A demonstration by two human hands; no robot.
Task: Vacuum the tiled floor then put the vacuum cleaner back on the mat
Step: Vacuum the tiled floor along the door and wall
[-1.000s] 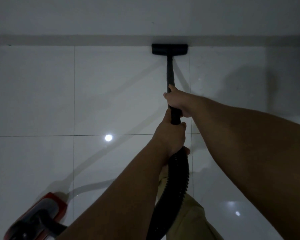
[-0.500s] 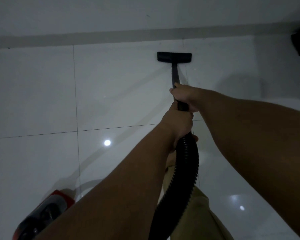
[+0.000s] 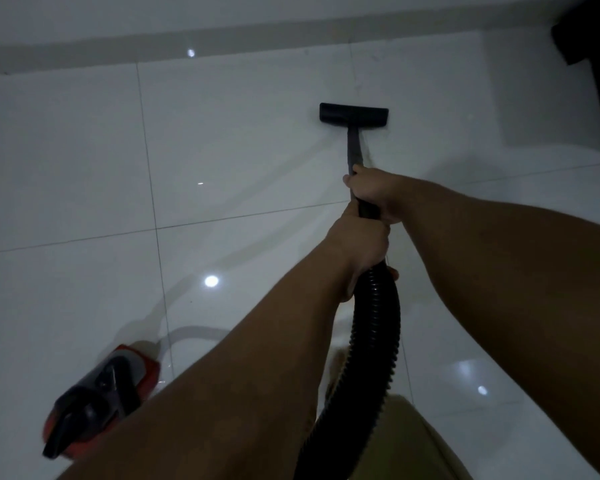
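Note:
A black vacuum wand (image 3: 354,147) runs forward to a flat black floor nozzle (image 3: 354,114) resting on the glossy white tiled floor (image 3: 84,150). My right hand (image 3: 373,192) grips the wand higher up; my left hand (image 3: 359,247) grips it just below, where the ribbed black hose (image 3: 368,344) begins. The hose curves down past my leg. The red and black vacuum body (image 3: 101,396) sits on the tiles at the lower left. No mat is in view.
A grey skirting strip (image 3: 118,46) and the wall run along the far side. A dark object (image 3: 593,46) stands at the upper right corner. My tan trouser leg (image 3: 395,445) is at the bottom. Ceiling lights reflect on the tiles.
The nozzle has drawn back from the skirting, away from the wall. The view has swung right and tilted, bringing the dark object and more of the vacuum body into sight.

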